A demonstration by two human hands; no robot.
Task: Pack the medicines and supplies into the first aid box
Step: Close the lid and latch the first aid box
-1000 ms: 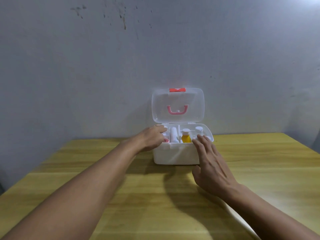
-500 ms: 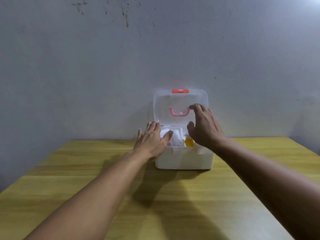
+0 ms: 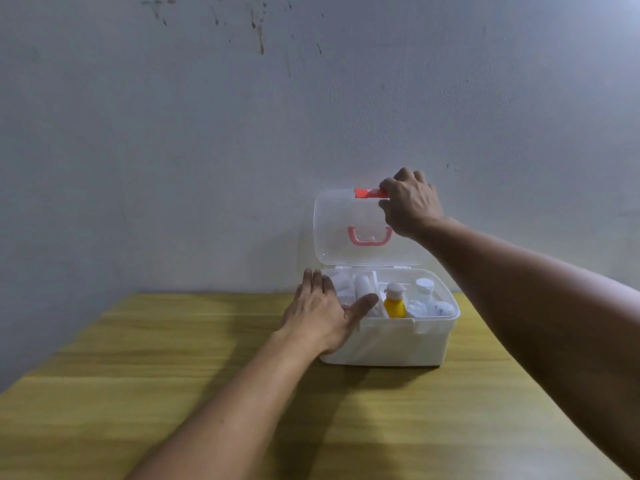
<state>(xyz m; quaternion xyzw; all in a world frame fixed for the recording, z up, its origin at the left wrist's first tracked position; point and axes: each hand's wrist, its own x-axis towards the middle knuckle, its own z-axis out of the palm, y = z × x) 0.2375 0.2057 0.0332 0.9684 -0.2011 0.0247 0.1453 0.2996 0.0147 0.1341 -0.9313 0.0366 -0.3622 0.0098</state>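
The white first aid box (image 3: 388, 337) sits at the table's (image 3: 138, 393) far edge against the wall (image 3: 173, 150), its clear lid (image 3: 346, 230) upright, with a yellow bottle (image 3: 394, 306) and white containers inside. The right hand (image 3: 410, 206) pinches the lid's top edge beside the red latch (image 3: 367, 193). The left hand (image 3: 322, 317) lies flat and spread on the box's near left rim, and bare tabletop stretches left and near.

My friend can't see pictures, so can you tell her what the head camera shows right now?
A person's right hand grips the top edge of a first aid box's raised clear lid, by its red latch. The left hand rests flat on the box's left rim. Inside are a yellow bottle and white supplies, on a wooden table.
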